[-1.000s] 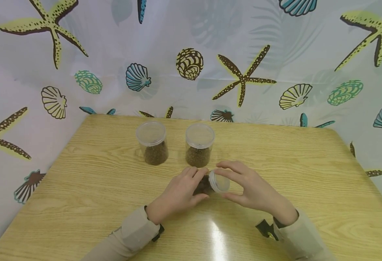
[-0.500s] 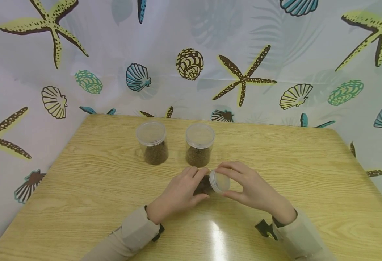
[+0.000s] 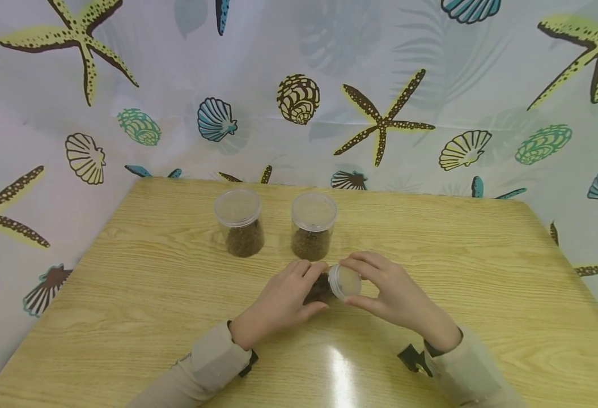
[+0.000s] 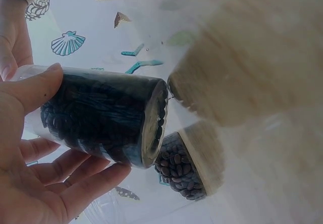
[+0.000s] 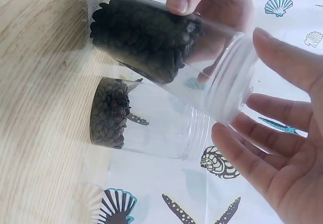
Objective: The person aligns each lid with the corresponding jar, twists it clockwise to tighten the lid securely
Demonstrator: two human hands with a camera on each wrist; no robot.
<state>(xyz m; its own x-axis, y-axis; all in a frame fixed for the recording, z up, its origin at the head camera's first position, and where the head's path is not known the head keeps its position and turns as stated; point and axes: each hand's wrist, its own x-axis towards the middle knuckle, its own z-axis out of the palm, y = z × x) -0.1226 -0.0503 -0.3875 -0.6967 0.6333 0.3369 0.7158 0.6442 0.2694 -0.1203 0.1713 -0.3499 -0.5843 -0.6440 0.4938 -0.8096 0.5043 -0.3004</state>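
Note:
My left hand [image 3: 283, 297] grips a clear jar [image 5: 174, 42] of dark coffee beans round its body, thumb on one side and fingers on the other. The jar is tilted, its lid end toward the right. Its clear lid [image 3: 347, 283] sits on the mouth. My right hand [image 3: 395, 292] holds the lid by its edge, thumb at the near side and fingertips at the far side. In the left wrist view the jar's base [image 4: 155, 123] faces away from the palm. Much of the jar's body is hidden by the left hand in the head view.
Two more lidded clear jars stand behind the hands, a left jar [image 3: 242, 226] and a right jar [image 3: 313, 229], each partly filled with coffee beans. They rest on a wood-grain table [image 3: 140, 272]. A curtain [image 3: 258, 68] printed with shells and starfish surrounds it.
The right hand's thumb and fingers have closed in from around the lid to its edge. The left hand keeps its grip on the jar. The two standing jars have not moved.

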